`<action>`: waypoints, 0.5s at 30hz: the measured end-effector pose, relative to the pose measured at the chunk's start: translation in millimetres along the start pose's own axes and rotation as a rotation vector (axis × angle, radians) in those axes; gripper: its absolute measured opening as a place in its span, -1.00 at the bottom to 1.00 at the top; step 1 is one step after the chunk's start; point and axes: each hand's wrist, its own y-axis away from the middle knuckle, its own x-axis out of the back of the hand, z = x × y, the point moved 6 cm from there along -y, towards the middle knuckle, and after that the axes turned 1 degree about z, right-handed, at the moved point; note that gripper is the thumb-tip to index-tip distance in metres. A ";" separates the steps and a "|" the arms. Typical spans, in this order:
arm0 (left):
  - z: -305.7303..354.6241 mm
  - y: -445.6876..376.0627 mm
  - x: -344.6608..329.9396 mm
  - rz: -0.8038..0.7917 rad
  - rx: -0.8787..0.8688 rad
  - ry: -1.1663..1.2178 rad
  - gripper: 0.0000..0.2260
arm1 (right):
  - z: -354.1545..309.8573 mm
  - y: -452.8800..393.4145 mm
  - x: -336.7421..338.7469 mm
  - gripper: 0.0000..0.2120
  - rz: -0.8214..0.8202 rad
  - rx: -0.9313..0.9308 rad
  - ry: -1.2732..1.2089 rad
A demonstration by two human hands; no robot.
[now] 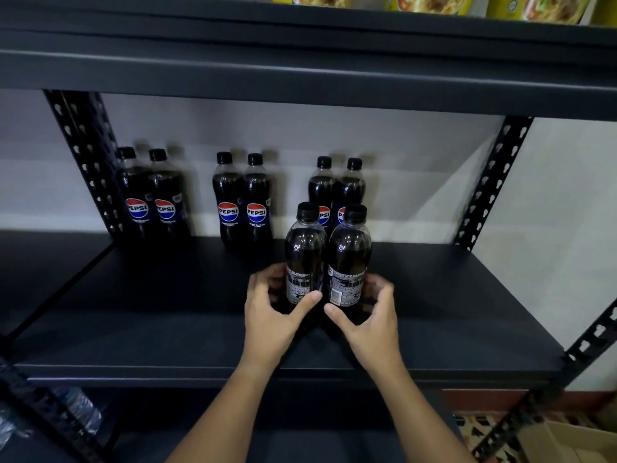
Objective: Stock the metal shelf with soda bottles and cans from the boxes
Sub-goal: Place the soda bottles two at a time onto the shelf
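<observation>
Standing between curled fingers [267, 279] of both hands, two bottles [329, 262] touch.

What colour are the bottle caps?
Black, on every bottle cap in the head view.

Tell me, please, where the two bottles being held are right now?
The two held bottles stand mid-shelf on the metal shelf, directly before the rightmost back pair, left hand and right hand flanking them.

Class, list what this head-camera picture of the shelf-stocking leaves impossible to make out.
- Front logos of the two held bottles: they face away.
- Bases of those bottles: covered by the left hand and right hand.
- Packets on the upper shelf: cut off by the top edge.
- Lower-shelf water bottle: dark, blurred.
</observation>
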 end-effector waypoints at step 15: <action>3.2 2.6 -3.0 -0.050 -0.039 -0.011 -0.58 | 4.2 0.5 -0.4 -0.26 -0.032 0.002 -0.005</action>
